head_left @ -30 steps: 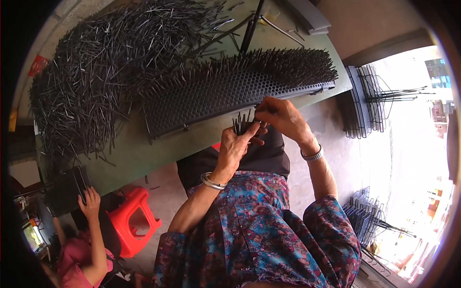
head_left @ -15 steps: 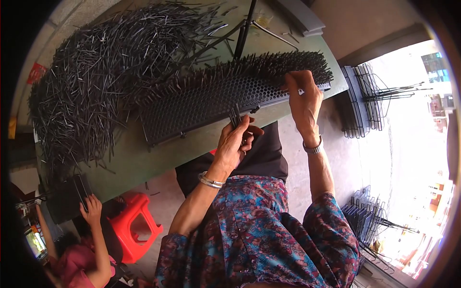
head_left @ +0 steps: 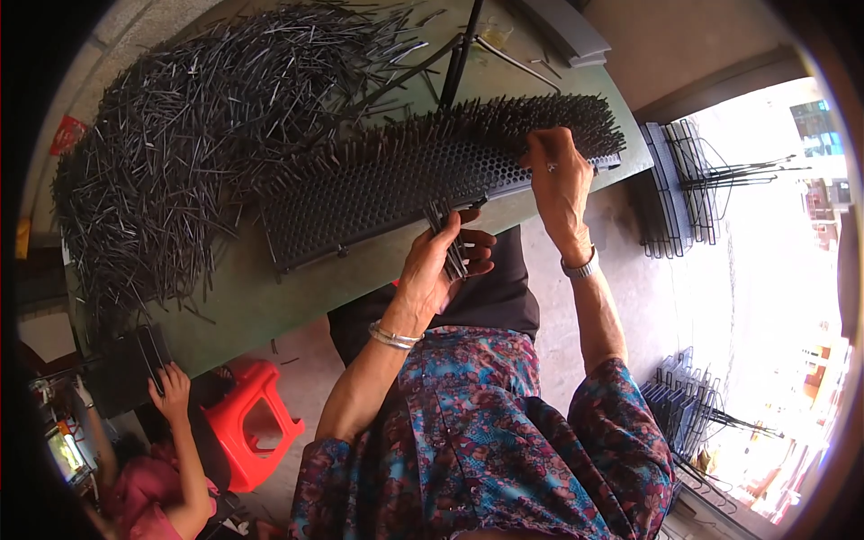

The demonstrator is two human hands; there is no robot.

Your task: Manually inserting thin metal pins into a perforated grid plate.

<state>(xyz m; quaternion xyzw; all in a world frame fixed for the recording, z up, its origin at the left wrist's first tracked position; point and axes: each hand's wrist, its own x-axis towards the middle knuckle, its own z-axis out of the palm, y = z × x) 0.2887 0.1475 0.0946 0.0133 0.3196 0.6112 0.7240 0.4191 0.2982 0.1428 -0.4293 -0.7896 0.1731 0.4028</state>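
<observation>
A long black board [head_left: 360, 205] full of round holes lies slantwise on the table. Thin black sticks [head_left: 405, 139] stand upright in its far rows and over much of its right end, while many nearer holes show bare. My left hand [head_left: 423, 270] is closed around a small bundle of black sticks [head_left: 456, 256] just off the board's near edge. Over the right part of the board, my right hand [head_left: 560, 189] is closed with thumb and fingers pinched downward. Whatever its fingertips hold is hidden.
A big heap of loose black sticks [head_left: 198, 99] covers the table's left side. A dark metal stand [head_left: 454, 76] rises behind the board. At lower left, a co-worker's hand [head_left: 171, 391] touches a dark flat piece beside a red stool [head_left: 256, 423]. Wire racks [head_left: 679, 189] stand right.
My right hand has shifted slightly left and down over the board. My left hand has turned a little, tilting its bundle of sticks and spreading the fingers more into view.
</observation>
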